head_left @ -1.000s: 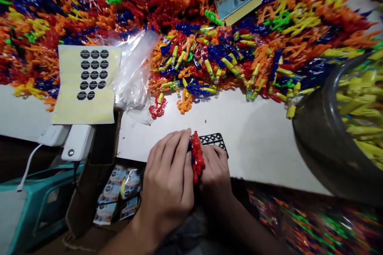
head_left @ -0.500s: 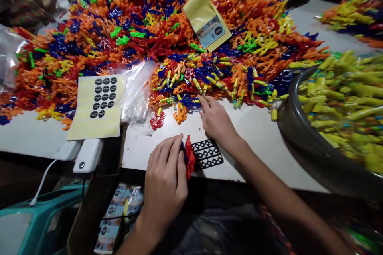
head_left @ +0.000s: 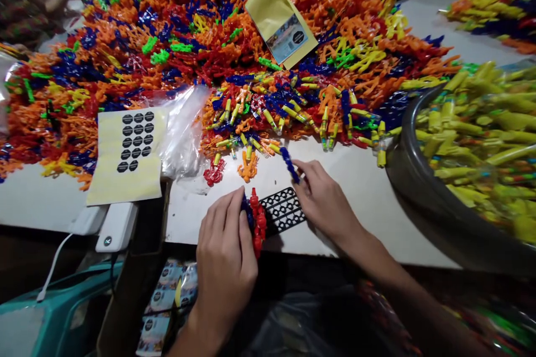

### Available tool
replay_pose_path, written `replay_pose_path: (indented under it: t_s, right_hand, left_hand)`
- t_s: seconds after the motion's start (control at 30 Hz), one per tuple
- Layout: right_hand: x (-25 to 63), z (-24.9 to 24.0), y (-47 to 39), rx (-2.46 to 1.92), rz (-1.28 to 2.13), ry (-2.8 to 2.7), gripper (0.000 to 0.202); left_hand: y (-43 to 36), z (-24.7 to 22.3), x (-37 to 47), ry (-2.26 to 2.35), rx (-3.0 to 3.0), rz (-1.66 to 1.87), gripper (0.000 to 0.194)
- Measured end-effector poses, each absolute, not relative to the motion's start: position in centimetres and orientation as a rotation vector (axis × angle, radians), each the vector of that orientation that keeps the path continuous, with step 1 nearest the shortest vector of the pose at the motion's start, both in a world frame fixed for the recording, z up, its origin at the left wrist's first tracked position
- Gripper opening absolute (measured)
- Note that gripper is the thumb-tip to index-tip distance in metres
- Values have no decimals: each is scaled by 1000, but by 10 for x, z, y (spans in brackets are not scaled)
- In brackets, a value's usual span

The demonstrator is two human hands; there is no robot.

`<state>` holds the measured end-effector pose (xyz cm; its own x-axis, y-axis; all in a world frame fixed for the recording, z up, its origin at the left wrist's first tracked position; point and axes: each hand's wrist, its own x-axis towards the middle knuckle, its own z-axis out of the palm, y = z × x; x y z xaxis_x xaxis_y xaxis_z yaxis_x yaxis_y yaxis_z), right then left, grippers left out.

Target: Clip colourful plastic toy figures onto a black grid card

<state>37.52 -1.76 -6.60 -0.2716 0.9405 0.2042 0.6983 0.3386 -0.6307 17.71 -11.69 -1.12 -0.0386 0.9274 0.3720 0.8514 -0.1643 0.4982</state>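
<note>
At the table's front edge my left hand (head_left: 226, 251) is closed around a red plastic figure (head_left: 258, 222) and a dark blue one (head_left: 247, 209) beside it. A black plastic grid of small rings (head_left: 285, 206) spans the space between my hands; whether either hand grips it I cannot tell. Over its right end, my right hand (head_left: 324, 195) pinches a thin dark blue plastic figure (head_left: 289, 165) that tilts up to the left. Just beyond lie an orange figure (head_left: 248, 166) with a yellow tube (head_left: 249, 152) and a red figure (head_left: 215, 172).
A large heap of coloured plastic figures (head_left: 167, 67) covers the back. At right stands a dark tub (head_left: 412, 189) of yellow packets. A sheet of black stickers (head_left: 100, 150), clear plastic bags (head_left: 184, 139) and a white power bank (head_left: 117, 228) lie left; a yellow card (head_left: 268, 3) rests on the heap.
My right hand has drawn back from the heap's front with a dark blue figure, now above the black grid. My left hand still holds its figures. The view has shifted slightly.
</note>
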Motion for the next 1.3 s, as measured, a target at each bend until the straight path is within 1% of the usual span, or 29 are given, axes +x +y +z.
replay_pose_path:
  t_s: [0.13,0.23,0.3,0.37,0.43,0.5,0.57,0.67,0.73,0.83,0.9,1.0,1.07,1.2,1.3]
  right_hand:
    - [376,-64,-64,-1357,929,-1749,24]
    - [364,-81,-94,-1362,1091,-1618,25]
    - [354,-94,-108,-1370,1125,-1632,34]
    - [346,-103,-116,-1345,1038,-1712,46]
    - [343,-105,-119,-1260,848,-1847,56]
    - [344,-103,-119,-1169,649,-1977,61]
    - [347,-99,-119,-1132,520,-2084,66]
    - [348,-95,-118,-1176,467,-2158,72]
    - [348,-93,-118,-1217,489,-2167,74]
    - [348,-88,-117,-1260,606,-2179,69]
    - [348,-85,-115,-1244,651,-2223,58]
    - [346,-85,-114,-1182,564,-2335,37]
    - [345,-87,-114,-1145,483,-2373,29]
    - [341,-91,-116,-1080,396,-2328,26]
    - [338,-94,-113,-1009,308,-2271,32]
  left_hand:
    - [-117,-9,176,1933,2098,959,43]
    - [-118,-8,176,1928,2102,946,44]
    - [-118,-8,176,1929,2114,933,44]
    - [-118,-7,177,1932,2118,919,45]
    - [-119,-6,176,1914,2096,907,44]
    - [-121,-3,174,1890,2018,935,44]
    - [-123,0,170,1875,1893,1001,44]
    - [-127,3,159,1881,1698,1105,43]
    - [-129,3,152,1890,1609,1154,42]
    - [-129,3,145,1902,1539,1202,40]
    - [-129,3,143,1899,1529,1205,40]
    - [-129,5,143,1886,1565,1179,40]
    - [-129,10,143,1876,1621,1153,41]
    - [-124,19,149,1814,1844,1025,41]
    - [-118,19,163,1792,2031,886,41]
